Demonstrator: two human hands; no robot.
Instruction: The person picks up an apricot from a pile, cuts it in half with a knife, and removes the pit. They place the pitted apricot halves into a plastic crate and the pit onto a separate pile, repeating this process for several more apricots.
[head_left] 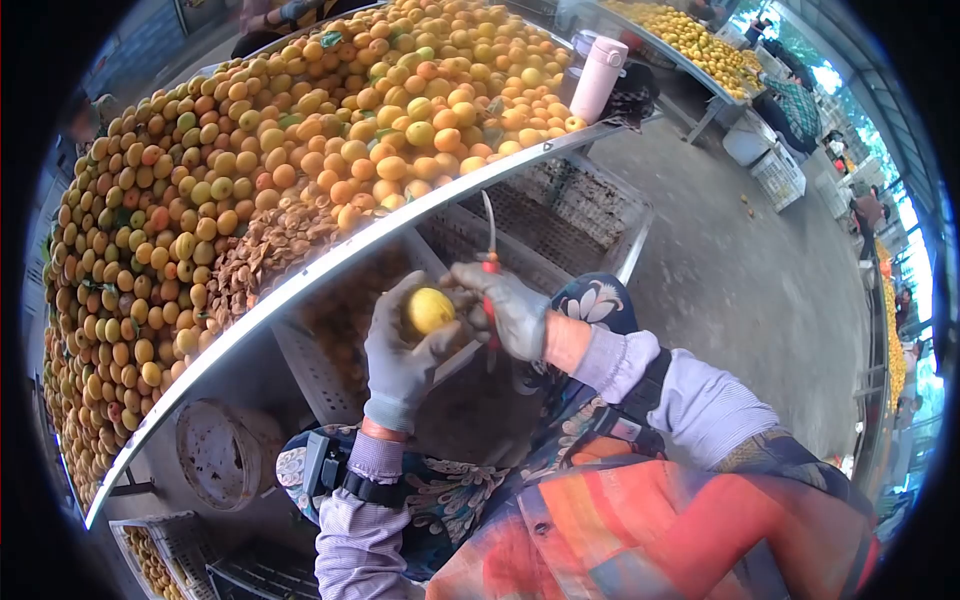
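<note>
My left hand (pixel 393 355), in a grey glove, holds a yellow apricot (pixel 430 311) between thumb and fingers. Close beside it, my gloved right hand (pixel 518 315) is closed around the red handle of a curved knife (pixel 490 225), its blade pointing up and away from me. The right fingertips are near the apricot's right side; blur hides whether they touch it. Both hands are in front of the table's metal edge (pixel 330 250), above crates. A large heap of apricots (pixel 240 165) covers the table, with a pile of brown pits (pixel 265 245) near the edge.
Below the table stand a white crate (pixel 600 215), another crate holding fruit (pixel 360 300) and a dirty white bucket (pixel 225 455). A pink bottle (pixel 598 80) stands at the table's right corner. Other people work at fruit tables further off; a co-worker's gloved hand (pixel 295 10) shows at the top.
</note>
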